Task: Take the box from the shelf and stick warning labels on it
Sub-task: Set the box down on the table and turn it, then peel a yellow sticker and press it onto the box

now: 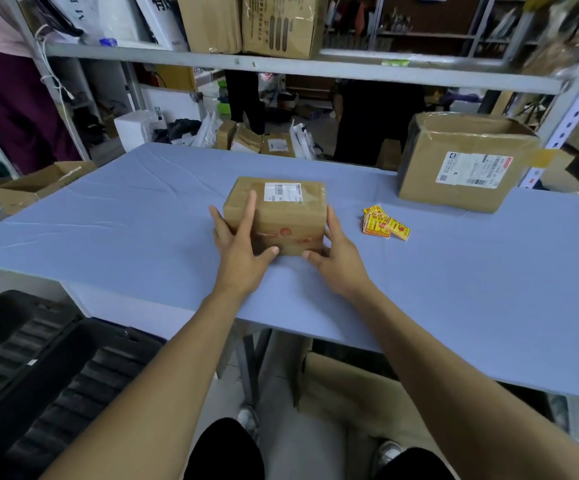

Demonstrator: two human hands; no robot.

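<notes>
Showing, in the head view, a small brown cardboard box (276, 216) resting on the blue-covered desk (135, 216), near its middle and close to the front edge. Bearing a white shipping label (282, 192) on the top face and clear tape across the lid, with faint red marks on the near side. Gripping the box from both sides: left hand (241, 249) pressing against the left face, fingers (249, 211) reaching up over the top edge and thumb lying along the lower front; right hand (338, 252) cupping the right face, thumb touching the lower front corner. Both arms extending bare from the bottom of the frame.

Lying just to the right of the box, apart from it, a small loose pile of yellow-and-red warning labels (384, 223) flat on the desk. Standing farther right and back, a larger open cardboard carton (461, 168) with a printed address sticker on its front. Spanning the upper frame, a grey metal shelf (281, 67) carrying more cartons. Sitting at the left end of the desk, an open shallow cardboard box (39, 185).
</notes>
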